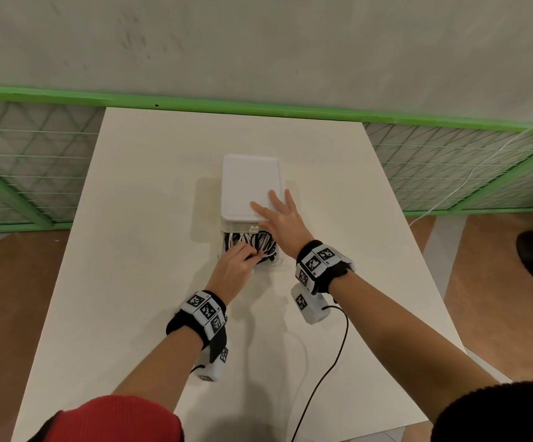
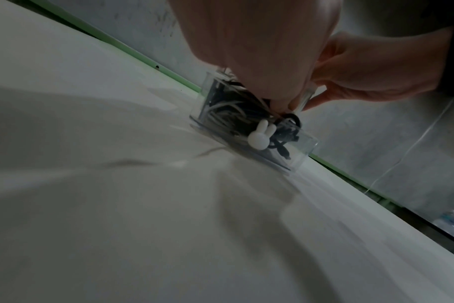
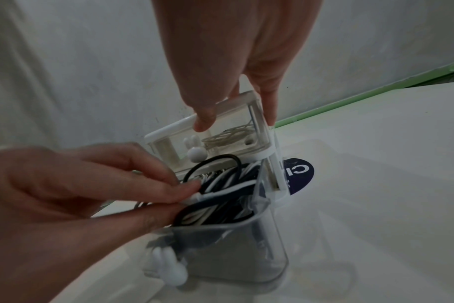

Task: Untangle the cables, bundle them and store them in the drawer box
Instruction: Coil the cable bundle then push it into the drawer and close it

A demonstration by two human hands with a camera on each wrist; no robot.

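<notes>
From the head view, a white drawer box [image 1: 251, 186] stood near the middle of the pale counter [image 1: 131, 250], its lower clear drawer [image 1: 276, 261] pulled out toward the person. Black and white cables [image 1: 258, 240] lay coiled inside that drawer. The left hand [image 1: 233, 269] reached into the drawer with fingers curled, pinching cable loops. The right hand [image 1: 279, 215] lay flat on the box top, fingers spread and straight. Both wrists wore black straps with marker blocks.

In the left wrist view, the left hand [image 2: 257, 51] filled the top of the picture, its fingertips [image 2: 280, 106] pinching a black cable at the rim of the clear drawer [image 2: 302, 148]. The cables [image 2: 228, 114] were packed inside. A white rabbit-shaped knob [image 2: 259, 137] sat on the drawer's front. The right hand [image 2: 376, 67] showed behind, its fingers extended.

In the right wrist view, the right hand [image 3: 236, 51] had straight fingers [image 3: 205, 114] pressing on the box [image 3: 208, 139], whose upper drawer carried its own rabbit knob [image 3: 194, 151]. The left hand [image 3: 78, 184] pinched a white-and-dark cable between thumb and fingers over the open drawer [image 3: 231, 252], where the cables [image 3: 220, 194] lay heaped. A second rabbit knob [image 3: 169, 268] showed on the drawer front. A dark blue round sticker [image 3: 301, 174] lay on the counter [image 3: 376, 184] just behind the box.
</notes>
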